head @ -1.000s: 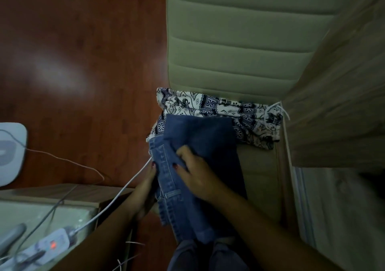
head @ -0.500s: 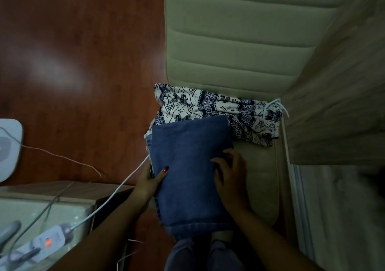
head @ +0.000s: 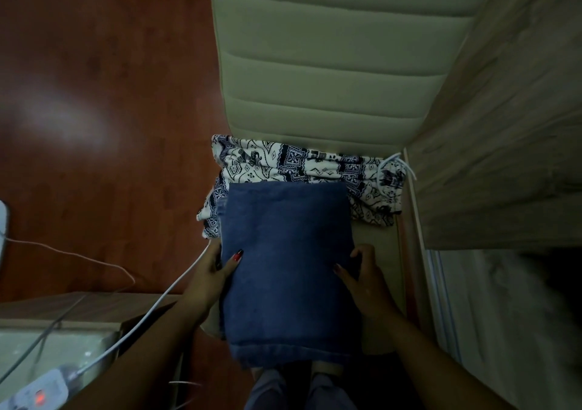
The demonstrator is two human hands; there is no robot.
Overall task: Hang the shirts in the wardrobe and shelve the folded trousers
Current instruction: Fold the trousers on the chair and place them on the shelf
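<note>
While left hand, right hand grip sides, rectangular folded denim overlaps printed trousers.

Folded jeans on the cushion, partly over drawstring trousers behind; power strip left.

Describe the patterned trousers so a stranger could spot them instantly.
Find the pale ribbed cushion filling the upper middle of the view. Across its lower part lie the patterned trousers, partly under the folded blue jeans. Only they carry a dark-and-white print and a white drawstring.

No readable text or labels anywhere.
</note>
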